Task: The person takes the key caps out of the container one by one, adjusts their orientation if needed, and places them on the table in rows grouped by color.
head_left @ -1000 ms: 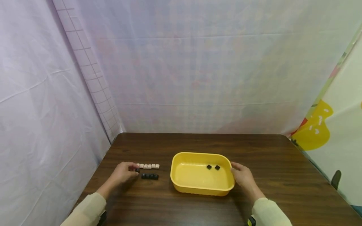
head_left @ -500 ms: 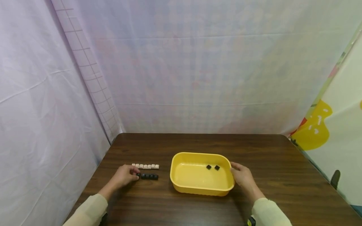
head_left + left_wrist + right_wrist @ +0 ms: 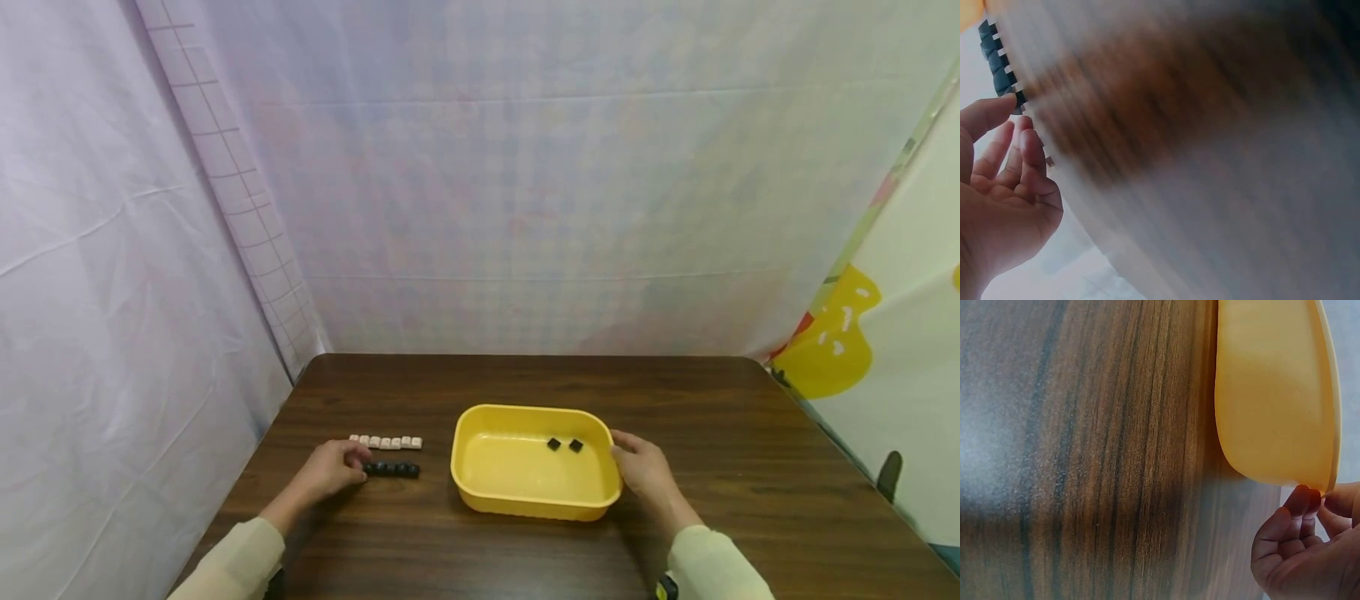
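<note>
My left hand (image 3: 330, 467) is at the left end of a row of black keycaps (image 3: 393, 469) on the table. In the left wrist view, the thumb and fingertips pinch the end black keycap (image 3: 1019, 100), partly hidden by the thumb. Just behind lies a row of white keycaps (image 3: 386, 442). On the right, my right hand (image 3: 645, 471) pinches the rim of a yellow plastic tub (image 3: 532, 506) at its right side; the right wrist view has thumb and fingers at the tub's corner (image 3: 1310, 475). Two black keycaps (image 3: 565, 444) lie apart inside the tub.
The dark wood-grain table (image 3: 480, 567) carries everything. Pale curtains hang behind it (image 3: 525, 208) and along the left side (image 3: 112, 333). A sheet with a yellow print (image 3: 828, 342) hangs on the right.
My left hand has brought a black keycap toward the front and against the left end of the black row. More white keycaps have come into sight. The right hand and tub stay put.
</note>
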`<state>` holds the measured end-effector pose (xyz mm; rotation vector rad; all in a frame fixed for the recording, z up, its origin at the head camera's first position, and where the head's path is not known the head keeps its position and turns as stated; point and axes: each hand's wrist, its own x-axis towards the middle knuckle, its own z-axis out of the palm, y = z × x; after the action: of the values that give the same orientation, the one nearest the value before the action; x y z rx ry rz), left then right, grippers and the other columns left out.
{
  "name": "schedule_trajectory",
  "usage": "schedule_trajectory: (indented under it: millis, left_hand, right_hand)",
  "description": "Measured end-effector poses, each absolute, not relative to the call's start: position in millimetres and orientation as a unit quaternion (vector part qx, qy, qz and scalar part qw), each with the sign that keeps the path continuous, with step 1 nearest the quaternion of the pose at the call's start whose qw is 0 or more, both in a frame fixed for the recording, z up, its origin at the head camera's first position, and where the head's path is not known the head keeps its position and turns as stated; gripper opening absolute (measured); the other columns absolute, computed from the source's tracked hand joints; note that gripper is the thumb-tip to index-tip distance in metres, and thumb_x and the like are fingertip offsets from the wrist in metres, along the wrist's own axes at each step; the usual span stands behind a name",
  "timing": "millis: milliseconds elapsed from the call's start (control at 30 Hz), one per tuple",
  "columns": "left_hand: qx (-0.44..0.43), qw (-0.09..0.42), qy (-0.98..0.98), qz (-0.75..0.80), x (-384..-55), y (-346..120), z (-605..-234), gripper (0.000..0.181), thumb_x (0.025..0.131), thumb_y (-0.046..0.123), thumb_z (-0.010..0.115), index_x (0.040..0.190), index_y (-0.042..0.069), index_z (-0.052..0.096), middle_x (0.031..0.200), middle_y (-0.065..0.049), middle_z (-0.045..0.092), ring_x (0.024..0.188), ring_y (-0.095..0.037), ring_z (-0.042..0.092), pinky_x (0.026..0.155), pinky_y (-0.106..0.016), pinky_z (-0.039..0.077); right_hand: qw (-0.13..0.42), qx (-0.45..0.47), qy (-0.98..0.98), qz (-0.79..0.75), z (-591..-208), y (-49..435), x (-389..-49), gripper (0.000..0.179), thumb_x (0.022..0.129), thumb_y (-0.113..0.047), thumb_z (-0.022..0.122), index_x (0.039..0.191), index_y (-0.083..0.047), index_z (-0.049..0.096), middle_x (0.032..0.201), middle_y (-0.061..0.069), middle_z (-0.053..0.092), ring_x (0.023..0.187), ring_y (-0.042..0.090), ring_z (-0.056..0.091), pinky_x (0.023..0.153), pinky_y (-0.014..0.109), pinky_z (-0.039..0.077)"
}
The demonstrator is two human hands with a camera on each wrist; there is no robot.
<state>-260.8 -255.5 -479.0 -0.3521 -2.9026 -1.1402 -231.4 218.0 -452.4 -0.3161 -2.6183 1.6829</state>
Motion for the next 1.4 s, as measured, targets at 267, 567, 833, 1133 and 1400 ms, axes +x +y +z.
schedule_trajectory:
  millis: [267,567,833,1133,1400]
  left_hand:
    - [-0.094,0.020,-0.930,-0.355,-263,-245,-467,0.027,0.079,0.001,0.076,0.105,0.004,0.072,0.084,-0.001,0.064,0.078,-0.014,0.058,0.070,-0.034,0.048]
    - [-0.134,0.043,-0.919,-0.369,-272,-190,-439,0.028,0.085,0.009,0.075,0.112,0.004,0.071,0.099,-0.009,0.068,0.089,-0.021,0.063,0.077,-0.040,0.053]
    - [-0.216,0.000,-0.912,-0.349,-284,-115,-419,0.029,0.090,0.012,0.072,0.118,0.005,0.068,0.107,-0.011,0.065,0.096,-0.024,0.061,0.082,-0.041,0.052]
    - [-0.259,-0.051,-0.913,-0.311,-290,-34,-428,0.034,0.094,0.019,0.069,0.127,0.008,0.066,0.119,-0.011,0.064,0.107,-0.025,0.060,0.086,-0.038,0.051]
    - [-0.291,-0.053,-0.926,-0.235,-298,6,-451,0.034,0.093,0.019,0.070,0.127,0.011,0.067,0.123,-0.003,0.066,0.113,-0.020,0.060,0.093,-0.034,0.050]
  right_hand:
    - [0.000,-0.102,-0.834,0.542,-452,218,-231,0.044,0.101,-0.010,0.046,0.139,0.011,0.047,0.135,0.036,0.048,0.098,0.029,0.062,0.074,0.028,0.051]
    - [-0.005,-0.105,-0.832,0.544,-451,220,-230,0.045,0.101,-0.010,0.045,0.140,0.011,0.046,0.135,0.036,0.049,0.096,0.028,0.062,0.073,0.029,0.052]
    - [0.001,-0.102,-0.833,0.544,-451,220,-230,0.044,0.100,-0.010,0.046,0.138,0.012,0.048,0.133,0.035,0.051,0.092,0.026,0.063,0.071,0.028,0.052]
    - [0.003,-0.097,-0.842,0.530,-452,220,-230,0.043,0.101,-0.010,0.046,0.138,0.012,0.048,0.135,0.035,0.050,0.096,0.028,0.063,0.074,0.029,0.051]
    - [0.004,-0.101,-0.841,0.531,-452,219,-230,0.044,0.101,-0.011,0.048,0.139,0.011,0.048,0.136,0.036,0.048,0.098,0.031,0.062,0.074,0.028,0.051]
